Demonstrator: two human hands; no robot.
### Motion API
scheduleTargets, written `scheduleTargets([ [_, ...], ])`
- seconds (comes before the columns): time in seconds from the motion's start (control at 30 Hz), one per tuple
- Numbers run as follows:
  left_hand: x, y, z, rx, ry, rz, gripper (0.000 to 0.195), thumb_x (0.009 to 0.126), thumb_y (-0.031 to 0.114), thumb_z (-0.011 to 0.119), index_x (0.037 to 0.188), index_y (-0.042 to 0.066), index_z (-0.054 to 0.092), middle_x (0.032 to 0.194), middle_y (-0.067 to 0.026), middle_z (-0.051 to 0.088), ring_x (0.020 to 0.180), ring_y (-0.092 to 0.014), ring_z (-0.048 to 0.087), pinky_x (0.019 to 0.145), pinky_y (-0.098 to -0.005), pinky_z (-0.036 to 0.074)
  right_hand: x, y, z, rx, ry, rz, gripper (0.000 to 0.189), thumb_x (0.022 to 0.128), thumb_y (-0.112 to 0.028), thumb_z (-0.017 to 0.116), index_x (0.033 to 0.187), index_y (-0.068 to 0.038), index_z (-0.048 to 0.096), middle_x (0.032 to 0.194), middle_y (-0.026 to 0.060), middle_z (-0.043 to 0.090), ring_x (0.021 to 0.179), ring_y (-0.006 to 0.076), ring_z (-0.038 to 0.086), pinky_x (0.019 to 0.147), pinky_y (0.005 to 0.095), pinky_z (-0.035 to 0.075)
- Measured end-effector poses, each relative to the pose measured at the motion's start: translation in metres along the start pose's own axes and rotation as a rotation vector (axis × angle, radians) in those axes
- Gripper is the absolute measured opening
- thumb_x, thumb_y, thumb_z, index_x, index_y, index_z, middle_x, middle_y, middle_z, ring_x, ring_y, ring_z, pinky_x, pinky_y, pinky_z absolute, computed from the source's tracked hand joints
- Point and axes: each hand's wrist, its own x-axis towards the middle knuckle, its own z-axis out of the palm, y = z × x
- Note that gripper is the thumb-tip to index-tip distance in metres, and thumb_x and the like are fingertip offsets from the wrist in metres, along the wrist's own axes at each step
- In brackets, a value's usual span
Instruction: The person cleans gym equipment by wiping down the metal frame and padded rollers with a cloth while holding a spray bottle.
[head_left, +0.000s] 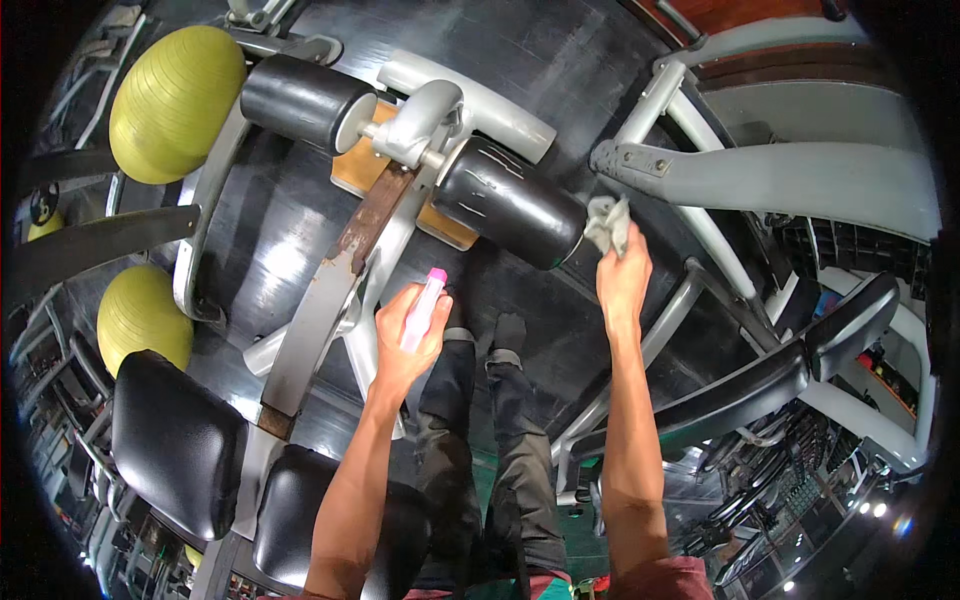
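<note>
My left hand (405, 330) is wrapped around a slim, clear bottle with a pink cap (425, 309), its top pointing up and away from me. A crumpled whitish cloth (606, 225) is gripped in my right hand (624, 274), right at the outer end of a black padded roller (510, 202); whether they touch I cannot tell. The second black roller (307, 101) sits across the silver bracket (420, 124) from the first. Below the bracket runs a metal beam (311, 337), its upper part brown and worn, with its paint peeling.
Two yellow-green exercise balls (178, 105) rest at the left among metal frames. Black padded seats (176, 446) stand at lower left. A padded bench (735, 382) and grey machine arms (780, 176) occupy the right. My legs stand on the dark floor (555, 322).
</note>
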Motion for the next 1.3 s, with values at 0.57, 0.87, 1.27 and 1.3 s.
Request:
scheduleTargets([
  [0.57, 0.002, 0.005, -0.013, 0.078, -0.01, -0.023, 0.017, 0.09, 0.015, 0.07, 0.088, -0.001, 0.066, 0.072, -0.0121, 0.062, 0.06, -0.022, 0.06, 0.057, -0.0323, 0.045, -0.049, -0.066, 0.068, -0.307, -0.035, -0.614, 0.071, 0.067, 0.003, 0.066, 0.134, -0.021, 0.061, 0.143, 0.0104, 0.049, 0.11, 0.0354, 0.053, 0.095, 0.046, 0.044],
  [0.87, 0.002, 0.004, -0.009, 0.005, 0.028, -0.013, 0.014, 0.089, 0.011, 0.072, 0.088, -0.001, 0.065, 0.074, -0.0117, 0.064, 0.061, -0.022, 0.061, 0.058, -0.0312, 0.046, -0.007, -0.034, 0.016, 0.377, 0.055, -0.056, 0.048, 0.08, 0.009, 0.053, 0.126, -0.005, 0.06, 0.12, 0.0194, 0.061, 0.113, 0.0358, 0.059, 0.097, 0.0403, 0.046],
  [1.27, 0.004, 0.003, -0.009, 0.012, 0.031, -0.008, 0.016, 0.09, 0.014, 0.069, 0.088, -0.001, 0.065, 0.07, -0.0113, 0.06, 0.059, -0.022, 0.057, 0.059, -0.0326, 0.045, 0.011, -0.122, 0.085, -0.219, -0.068, -0.535, 0.055, 0.07, 0.001, 0.064, 0.124, -0.012, 0.066, 0.129, 0.012, 0.059, 0.11, 0.0364, 0.056, 0.096, 0.046, 0.045],
  [1.3, 0.005, 0.005, -0.01, 0.008, 0.034, -0.006, 0.016, 0.09, 0.014, 0.069, 0.088, -0.001, 0.065, 0.07, -0.0113, 0.06, 0.059, -0.022, 0.057, 0.059, -0.0326, 0.045, 0.01, -0.109, 0.074, -0.209, -0.05, -0.542, 0.055, 0.071, 0.002, 0.063, 0.124, -0.012, 0.066, 0.128, 0.0114, 0.059, 0.11, 0.0356, 0.056, 0.095, 0.0454, 0.045],
])
